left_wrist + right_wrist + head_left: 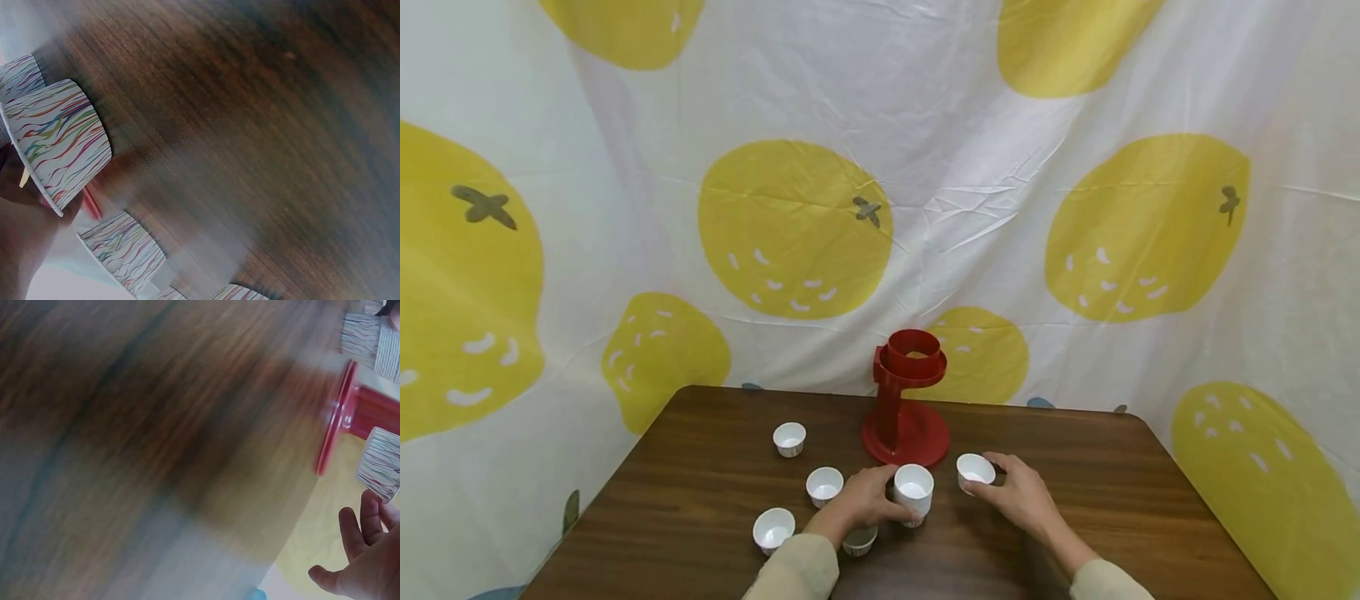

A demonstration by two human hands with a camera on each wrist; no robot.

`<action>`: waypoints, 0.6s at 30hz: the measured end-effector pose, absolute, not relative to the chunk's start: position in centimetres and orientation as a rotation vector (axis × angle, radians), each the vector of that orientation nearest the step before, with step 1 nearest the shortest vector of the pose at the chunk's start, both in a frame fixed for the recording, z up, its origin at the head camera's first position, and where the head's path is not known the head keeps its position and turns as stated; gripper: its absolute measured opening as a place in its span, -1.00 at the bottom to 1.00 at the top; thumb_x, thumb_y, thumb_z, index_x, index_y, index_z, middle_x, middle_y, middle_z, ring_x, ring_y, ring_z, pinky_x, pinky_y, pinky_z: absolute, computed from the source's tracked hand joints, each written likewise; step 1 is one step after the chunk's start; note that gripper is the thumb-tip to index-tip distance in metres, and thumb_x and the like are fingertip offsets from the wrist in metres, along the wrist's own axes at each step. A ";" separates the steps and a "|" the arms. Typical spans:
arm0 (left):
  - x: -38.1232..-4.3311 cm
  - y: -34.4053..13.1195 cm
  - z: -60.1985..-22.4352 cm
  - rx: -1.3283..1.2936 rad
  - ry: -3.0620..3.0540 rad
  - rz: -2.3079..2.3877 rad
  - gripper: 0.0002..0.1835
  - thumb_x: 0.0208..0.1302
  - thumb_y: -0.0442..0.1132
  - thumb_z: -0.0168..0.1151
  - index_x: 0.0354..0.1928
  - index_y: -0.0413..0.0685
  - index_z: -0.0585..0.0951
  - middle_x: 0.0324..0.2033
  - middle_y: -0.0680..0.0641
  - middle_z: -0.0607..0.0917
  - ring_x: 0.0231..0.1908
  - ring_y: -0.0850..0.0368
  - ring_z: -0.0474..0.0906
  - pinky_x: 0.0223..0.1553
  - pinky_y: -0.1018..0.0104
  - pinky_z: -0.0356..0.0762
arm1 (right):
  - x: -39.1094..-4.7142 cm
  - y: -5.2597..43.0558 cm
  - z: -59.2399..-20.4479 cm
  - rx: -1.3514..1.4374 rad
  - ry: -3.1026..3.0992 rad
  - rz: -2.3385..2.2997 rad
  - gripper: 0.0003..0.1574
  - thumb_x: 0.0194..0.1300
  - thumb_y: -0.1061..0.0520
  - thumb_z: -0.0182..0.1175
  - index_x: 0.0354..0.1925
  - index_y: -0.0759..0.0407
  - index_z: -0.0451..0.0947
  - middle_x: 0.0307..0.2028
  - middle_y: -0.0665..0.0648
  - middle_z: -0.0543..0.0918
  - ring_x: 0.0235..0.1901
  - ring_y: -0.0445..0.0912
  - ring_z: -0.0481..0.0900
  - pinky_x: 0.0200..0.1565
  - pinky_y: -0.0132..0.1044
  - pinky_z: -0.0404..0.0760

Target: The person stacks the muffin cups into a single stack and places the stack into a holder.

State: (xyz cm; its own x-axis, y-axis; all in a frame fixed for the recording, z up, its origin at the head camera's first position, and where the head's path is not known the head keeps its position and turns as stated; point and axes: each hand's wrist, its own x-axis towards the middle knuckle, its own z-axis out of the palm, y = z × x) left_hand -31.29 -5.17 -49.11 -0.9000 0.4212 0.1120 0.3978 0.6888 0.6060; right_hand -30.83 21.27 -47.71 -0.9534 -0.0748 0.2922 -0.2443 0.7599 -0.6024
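Observation:
In the head view my left hand (867, 498) holds a short stack of white paper cups (913, 483) between thumb and fingers, just in front of a red stand (917, 433). My right hand (1021, 498) pinches a single white cup (976, 468) from its right side, beside the stack and apart from it. The right wrist view shows this cup (380, 464) with wavy lines on its wall and some fingers (352, 534) spread free. Under my left wrist stands another cup (860, 542), partly hidden. In the left wrist view a colour-striped cup (62, 140) is near the hand (25, 234).
More white cups stand upright on the left: one at the back (789, 439), one in the middle (824, 486) and one in front (773, 530). The brown wooden table (1135, 500) ends at a lemon-print cloth (955, 150) behind.

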 end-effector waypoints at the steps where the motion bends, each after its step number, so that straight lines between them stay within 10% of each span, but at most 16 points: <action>1: -31.3 -5.2 -49.1 0.689 2.852 1.010 -0.34 -0.25 0.21 0.42 -0.04 0.12 0.52 -0.27 0.15 0.59 -0.21 0.14 0.49 -0.16 0.18 0.40 | -30.8 21.1 -47.6 0.253 -2.706 0.989 -0.17 -0.21 -0.31 0.39 -0.03 0.14 0.54 -0.16 0.07 0.59 -0.13 -0.06 0.50 -0.17 -0.08 0.43; 18: -31.2 -5.2 -49.0 0.699 2.841 1.018 -0.35 -0.22 0.17 0.42 -0.01 0.13 0.52 -0.27 0.16 0.60 -0.22 0.18 0.50 -0.17 0.22 0.41 | -30.5 19.0 -45.6 0.335 -2.653 1.036 -0.23 -0.21 -0.24 0.42 -0.05 0.11 0.54 -0.25 -0.01 0.57 -0.22 -0.12 0.50 -0.23 -0.16 0.43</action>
State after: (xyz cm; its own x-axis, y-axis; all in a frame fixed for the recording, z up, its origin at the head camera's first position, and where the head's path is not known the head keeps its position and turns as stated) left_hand -31.19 -5.17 -48.98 -0.8971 0.4284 0.1081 0.3995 0.6822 0.6124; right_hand -30.48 18.98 -45.61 -0.9360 -0.1142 0.3330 -0.3096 0.7172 -0.6243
